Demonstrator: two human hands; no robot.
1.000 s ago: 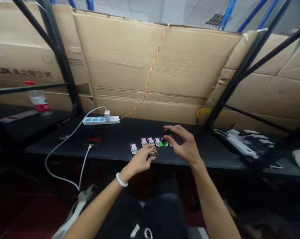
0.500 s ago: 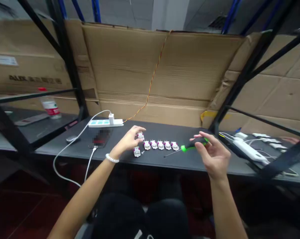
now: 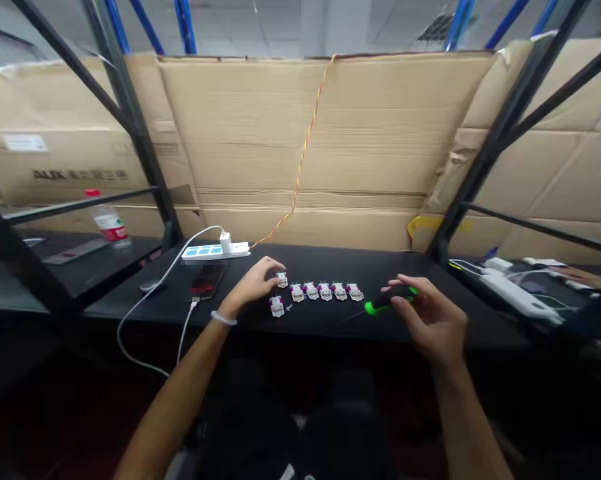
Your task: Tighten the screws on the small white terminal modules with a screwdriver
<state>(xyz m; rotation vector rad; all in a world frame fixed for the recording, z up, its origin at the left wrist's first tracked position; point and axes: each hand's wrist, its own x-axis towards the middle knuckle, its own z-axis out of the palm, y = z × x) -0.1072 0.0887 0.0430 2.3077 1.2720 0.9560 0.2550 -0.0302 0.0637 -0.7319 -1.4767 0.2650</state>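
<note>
My left hand [image 3: 253, 283], wearing a white bead bracelet, has thumb and forefinger closed around a small white-and-purple part [image 3: 282, 279] at the left end of a row. Just below it on the dark table [image 3: 405, 257] lies another such part [image 3: 276, 307], with tiny screw-like pieces [image 3: 289, 308] beside it. Several more white-and-purple parts [image 3: 325, 291] stand in a line to the right. My right hand [image 3: 430, 320] grips a screwdriver [image 3: 375, 307] by its black-and-green handle. Its thin shaft points left and down, apart from the parts.
On the left are a white power strip [image 3: 215, 251] with a plugged-in charger, a phone [image 3: 208, 281] and a white cable [image 3: 125, 327]. A bottle [image 3: 111, 225] stands farther left. Cardboard [image 3: 370, 133] walls the back. Dark metal posts [image 3: 465, 180] flank the table; another power strip [image 3: 518, 297] lies right.
The left fingers have come down closer around the small part, which sits slightly nearer the row. The right hand keeps the screwdriver almost still. The camera view has shifted slightly.
</note>
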